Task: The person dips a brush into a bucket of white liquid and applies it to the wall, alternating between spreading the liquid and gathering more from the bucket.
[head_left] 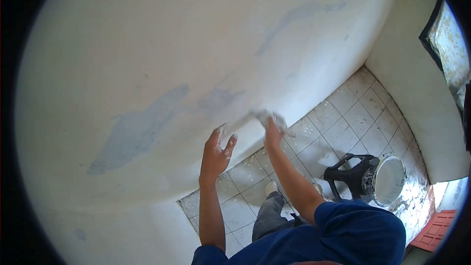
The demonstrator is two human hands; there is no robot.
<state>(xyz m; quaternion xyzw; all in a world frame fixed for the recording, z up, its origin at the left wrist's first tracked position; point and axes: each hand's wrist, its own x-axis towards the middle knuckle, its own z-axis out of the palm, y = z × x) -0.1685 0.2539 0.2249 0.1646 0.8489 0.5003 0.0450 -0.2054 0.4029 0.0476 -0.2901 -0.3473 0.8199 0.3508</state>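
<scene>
My left hand (218, 148) is raised beside the pale wall (147, 29), its thumb and fingers apart and smeared with white paste. To its right, my right hand (273, 130) is closed around a scraper (278, 119), blurred by motion, close to the lower part of the wall. Paste shows on this hand too. Grey, smoothed patches (142, 127) mark the wall left of both hands, and a fainter one (218, 99) lies just above them.
On the tiled floor (360, 118), spotted with white drips, a black stool (351, 174) stands beside a bucket (390, 180) of pale paste. A red plastic object (436, 230) lies at the lower right. Patterned cloth (449, 39) hangs at the upper right.
</scene>
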